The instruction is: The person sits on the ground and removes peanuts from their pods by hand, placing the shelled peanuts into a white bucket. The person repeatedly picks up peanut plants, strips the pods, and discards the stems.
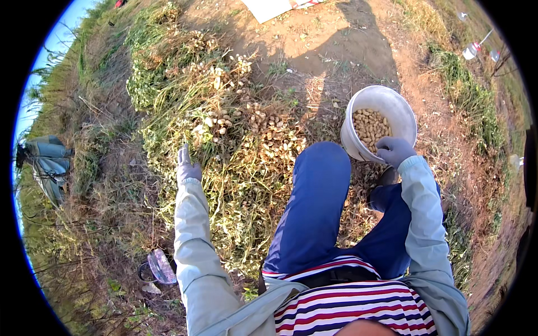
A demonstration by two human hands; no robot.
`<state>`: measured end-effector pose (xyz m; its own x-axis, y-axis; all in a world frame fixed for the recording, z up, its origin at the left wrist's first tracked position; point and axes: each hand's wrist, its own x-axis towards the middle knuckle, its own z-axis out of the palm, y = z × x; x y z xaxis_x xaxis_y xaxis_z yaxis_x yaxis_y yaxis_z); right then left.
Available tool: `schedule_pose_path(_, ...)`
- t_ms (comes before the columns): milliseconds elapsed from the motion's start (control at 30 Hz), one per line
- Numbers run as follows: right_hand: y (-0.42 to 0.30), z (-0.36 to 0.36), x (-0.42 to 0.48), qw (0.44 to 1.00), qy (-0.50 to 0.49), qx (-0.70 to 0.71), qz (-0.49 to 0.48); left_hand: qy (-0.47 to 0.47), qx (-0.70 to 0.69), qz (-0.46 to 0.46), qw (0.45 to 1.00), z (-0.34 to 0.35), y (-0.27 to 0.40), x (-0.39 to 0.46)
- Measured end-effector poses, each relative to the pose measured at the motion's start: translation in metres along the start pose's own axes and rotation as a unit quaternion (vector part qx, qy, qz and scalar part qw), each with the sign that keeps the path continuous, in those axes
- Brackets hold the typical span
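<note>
My right hand (394,151), in a grey glove, is at the near rim of a white plastic bucket (403,111), its fingers curled over the rim. Peanuts in their shells (372,126) lie in the bottom of this bucket, which tilts towards me. My left hand (188,167), gloved too, is held out over the left side of a heap of pulled peanut plants (218,168), fingers extended and nothing seen in it. Clusters of unshelled peanuts (277,134) hang on the plants ahead of my bent knee.
A white sheet (269,8) lies on bare soil at the top. Green cloth (48,164) hangs on brush at far left. A shiny oval object (162,266) lies in dry grass at lower left. A clear plastic container with a red part (471,51) is at upper right.
</note>
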<state>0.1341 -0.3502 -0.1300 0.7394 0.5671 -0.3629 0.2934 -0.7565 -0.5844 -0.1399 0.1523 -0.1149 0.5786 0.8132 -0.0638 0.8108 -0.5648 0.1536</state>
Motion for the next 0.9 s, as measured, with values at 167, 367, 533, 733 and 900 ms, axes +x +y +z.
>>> schedule_pose_path(167, -0.001, 0.001, 0.002, 1.0, 0.001, -0.01, 0.001, -0.175, 0.002, -0.06, 0.983, 0.049, -0.016, 0.007)
schedule_pose_path(367, -0.002, 0.0, 0.0, 1.0, -0.006, -0.02, 0.008, -0.193, 0.169, -0.083, 0.963, -0.003, 0.056, -0.057)
schedule_pose_path(533, -0.004, -0.003, -0.003, 1.0, -0.011, -0.011, 0.011, -0.185, -0.018, -0.151, 0.971, -0.005, 0.038, -0.07)
schedule_pose_path(733, 0.004, -0.001, -0.003, 1.0, 0.0, -0.008, 0.005, -0.165, 0.149, -0.136, 0.966, -0.006, 0.059, -0.086)
schedule_pose_path(900, 0.006, 0.002, 0.002, 1.0, -0.001, -0.01, -0.018, -0.201, 0.043, -0.027, 0.978, 0.035, 0.05, -0.077)
